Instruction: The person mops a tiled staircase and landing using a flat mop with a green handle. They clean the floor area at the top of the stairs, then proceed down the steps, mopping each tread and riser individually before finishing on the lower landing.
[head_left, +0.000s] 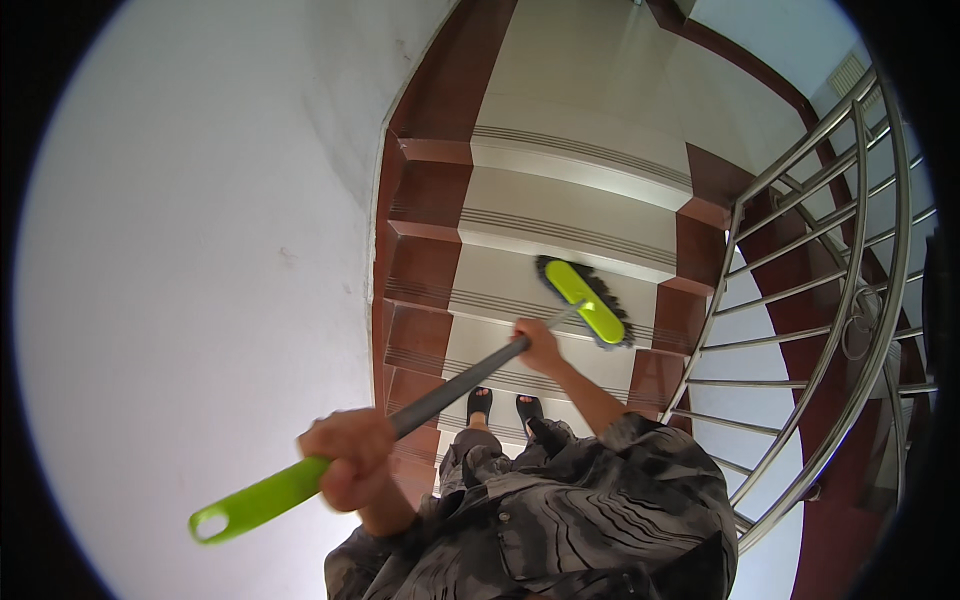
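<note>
A broom with a green head (583, 301), dark bristles and a grey pole slants across the view. My left hand (351, 459) is closed around the upper pole, where the grey part meets the green end grip (259, 499) with its hanging hole. Farther down the pole, my right hand (537, 346) grips it near the thin metal section below the head. The broom head lies slantwise over a cream stair tread (495, 274), its lower end over the grooved edge strip. Both my hands are in front of my body.
Tiled stairs with red-brown side bands (424, 259) rise ahead to a landing (577, 75). A white wall (187, 262) borders the left side; a stainless steel railing (862, 225) curves along the right. My feet in dark sandals (479, 405) stand on a lower step.
</note>
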